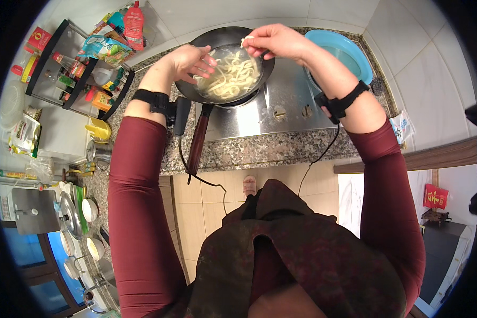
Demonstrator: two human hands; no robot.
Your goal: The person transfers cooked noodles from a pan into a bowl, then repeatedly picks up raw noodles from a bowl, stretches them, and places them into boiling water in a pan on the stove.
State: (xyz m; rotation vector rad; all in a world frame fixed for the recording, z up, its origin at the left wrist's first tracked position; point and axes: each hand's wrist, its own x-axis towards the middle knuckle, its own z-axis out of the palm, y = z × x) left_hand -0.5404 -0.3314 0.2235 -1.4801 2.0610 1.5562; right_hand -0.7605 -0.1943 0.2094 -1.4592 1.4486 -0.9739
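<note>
Thick pale noodles (232, 81) lie in steaming, cloudy water inside a dark wok (222, 36) on the stove. My right hand (276, 41) is over the wok's right rim, pinching a small pale piece of dough (246, 39) between thumb and fingertips. Over the left side of the wok, my left hand (194, 63) hangs with its fingers spread and nothing visibly gripped. The wok's dark red wooden handle (200, 139) points towards me, beyond the counter's front edge.
Right of the wok, a blue plastic basin (338, 43) stands by the steel gas hob (246, 123). A rack of bottles (65, 67) is at the left. Bowls (90, 210) and a pot lid (70, 214) stand further along the granite counter (262, 153). Cables (200, 181) hang from both forearm straps.
</note>
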